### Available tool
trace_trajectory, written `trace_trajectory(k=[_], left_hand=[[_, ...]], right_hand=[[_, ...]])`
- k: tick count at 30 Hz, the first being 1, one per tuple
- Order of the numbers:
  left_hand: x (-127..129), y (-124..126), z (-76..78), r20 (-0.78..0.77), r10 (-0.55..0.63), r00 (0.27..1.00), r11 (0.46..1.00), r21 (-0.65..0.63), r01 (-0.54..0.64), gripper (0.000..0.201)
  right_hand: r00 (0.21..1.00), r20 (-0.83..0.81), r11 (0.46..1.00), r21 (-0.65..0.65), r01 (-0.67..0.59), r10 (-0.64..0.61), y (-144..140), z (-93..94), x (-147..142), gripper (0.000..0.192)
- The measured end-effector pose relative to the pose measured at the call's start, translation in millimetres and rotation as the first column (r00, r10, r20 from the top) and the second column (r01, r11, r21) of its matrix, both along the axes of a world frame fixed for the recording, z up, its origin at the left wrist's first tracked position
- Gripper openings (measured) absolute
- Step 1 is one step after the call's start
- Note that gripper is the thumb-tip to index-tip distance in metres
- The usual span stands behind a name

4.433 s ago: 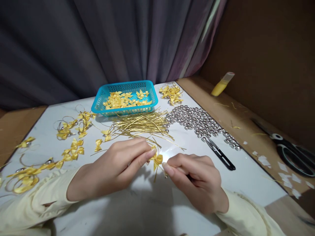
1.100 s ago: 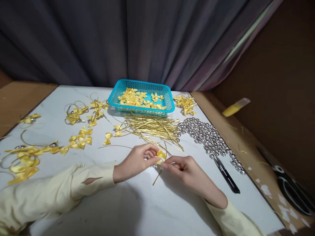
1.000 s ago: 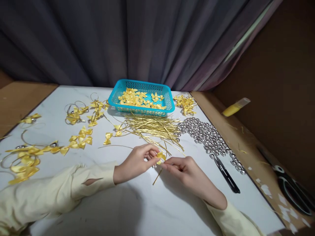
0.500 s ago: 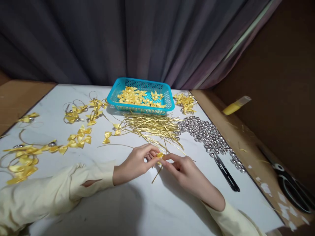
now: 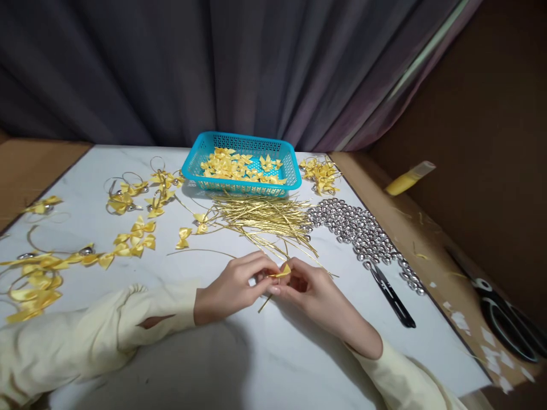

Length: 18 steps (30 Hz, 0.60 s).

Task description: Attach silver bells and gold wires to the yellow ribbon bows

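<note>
- Near the front-mid of the white table (image 5: 265, 364), both hands meet, fingertips touching.
- Left hand (image 5: 231, 285): fingers pinched shut on a small yellow bow (image 5: 282, 272).
- Right hand (image 5: 318, 296): fingers curled, pinching the same bow from the other side; a gold wire (image 5: 265, 303) sticks out below toward the table.
- Just beyond: heap of gold wires (image 5: 265, 216), w/ silver bells (image 5: 359, 230) to the right.
- Black snips (image 5: 391, 296) lie right of the right hand.
- Blue basket (image 5: 200, 162) of bows at the far edge.
</note>
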<state>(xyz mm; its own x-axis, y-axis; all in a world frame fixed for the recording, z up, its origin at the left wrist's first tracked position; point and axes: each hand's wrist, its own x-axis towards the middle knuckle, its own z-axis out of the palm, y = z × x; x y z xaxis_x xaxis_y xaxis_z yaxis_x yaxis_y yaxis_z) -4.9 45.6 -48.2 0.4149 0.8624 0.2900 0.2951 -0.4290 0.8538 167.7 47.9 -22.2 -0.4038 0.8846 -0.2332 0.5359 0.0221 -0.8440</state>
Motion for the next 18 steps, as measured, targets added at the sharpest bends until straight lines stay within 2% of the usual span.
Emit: trace_trajectory(k=[2, 5, 9, 12, 15, 18], left_hand=[[0, -1, -0.1, -0.021, 0.028, 0.999, 0.999, -0.031, -0.028, 0.006], [-1, -1, 0.0, -0.035, 0.034, 0.999, 0.999, -0.017, -0.034, 0.005], [-2, -1, 2.1, -0.056, 0.037, 0.998, 0.996, 0.079, -0.032, 0.003], [-5, -1, 3.6, -0.098, 0.051, 0.994, 0.985, 0.172, -0.034, 0.008], [-7, 0, 3.0, -0.114, 0.068, 0.991, 0.959, 0.28, -0.034, 0.012], [-8, 0, 0.8, -0.126, 0.079, 0.989, 0.936, 0.352, -0.03, 0.012]], right_hand=[[0.995, -0.094, 0.995, -0.093, 0.025, -0.034, 1, 0.0, -1, 0.029], [0.966, -0.253, 0.964, -0.266, -0.013, -0.057, 2, 3.9, -1, 0.031], [0.96, -0.271, 0.928, -0.37, -0.038, -0.068, 6, 13.4, 4, 0.026], [0.967, -0.244, 0.924, -0.38, -0.032, -0.067, 7, 18.2, 8, 0.024], [0.986, -0.167, 0.935, -0.351, -0.058, -0.002, 6, 21.1, 10, 0.024], [0.99, -0.113, 0.973, -0.208, -0.102, 0.079, 4, 22.9, 10, 0.019]])
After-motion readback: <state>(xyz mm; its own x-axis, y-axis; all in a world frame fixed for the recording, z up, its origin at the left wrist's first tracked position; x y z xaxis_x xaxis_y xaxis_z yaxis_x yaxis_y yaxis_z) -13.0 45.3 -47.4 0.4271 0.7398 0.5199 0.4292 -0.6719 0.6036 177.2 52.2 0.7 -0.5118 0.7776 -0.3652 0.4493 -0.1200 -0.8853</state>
